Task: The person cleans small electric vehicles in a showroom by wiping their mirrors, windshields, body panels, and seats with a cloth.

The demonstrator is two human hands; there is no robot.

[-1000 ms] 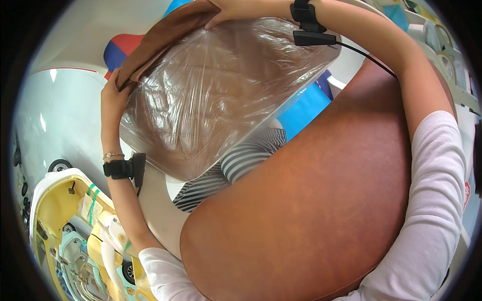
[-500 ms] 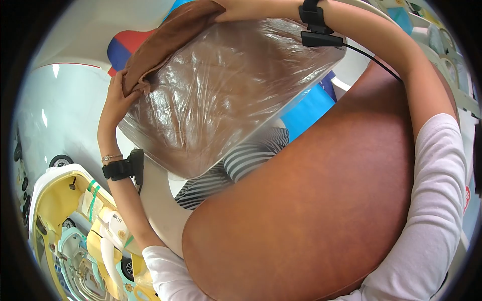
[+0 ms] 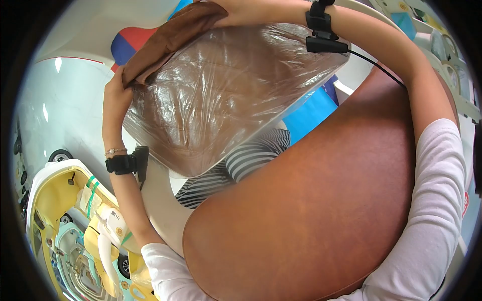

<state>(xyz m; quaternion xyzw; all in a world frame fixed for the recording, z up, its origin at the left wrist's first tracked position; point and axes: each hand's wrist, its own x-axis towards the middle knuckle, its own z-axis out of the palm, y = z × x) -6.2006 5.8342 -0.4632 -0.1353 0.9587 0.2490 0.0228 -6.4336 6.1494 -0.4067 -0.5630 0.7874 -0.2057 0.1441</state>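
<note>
A brown folded cloth [image 3: 173, 42] is stretched along the far edge of a brown panel wrapped in clear plastic [image 3: 216, 90]. At the cloth's near-left end, my left hand [image 3: 119, 85] is closed around it. My right hand [image 3: 228, 11] grips its upper-right end, with the fingers partly hidden by the cloth and cut off by the frame's top. Between my arms, a large brown leather-like cushion [image 3: 306, 200] fills the foreground. Both wrists wear black straps with small black devices.
Striped fabric [image 3: 251, 158] shows beneath the wrapped panel, beside a bright blue surface [image 3: 311, 113]. At lower left stands a yellow and white toy-car-like shell [image 3: 55, 200] with several small wheels. A glossy pale panel [image 3: 70, 105] and a red-and-blue shape [image 3: 129, 42] lie beyond my left hand.
My left hand has turned more upright, its fingers closing further around the cloth. The loose edge near that hand lies smoother and is folded over more. The view has shifted slightly.
</note>
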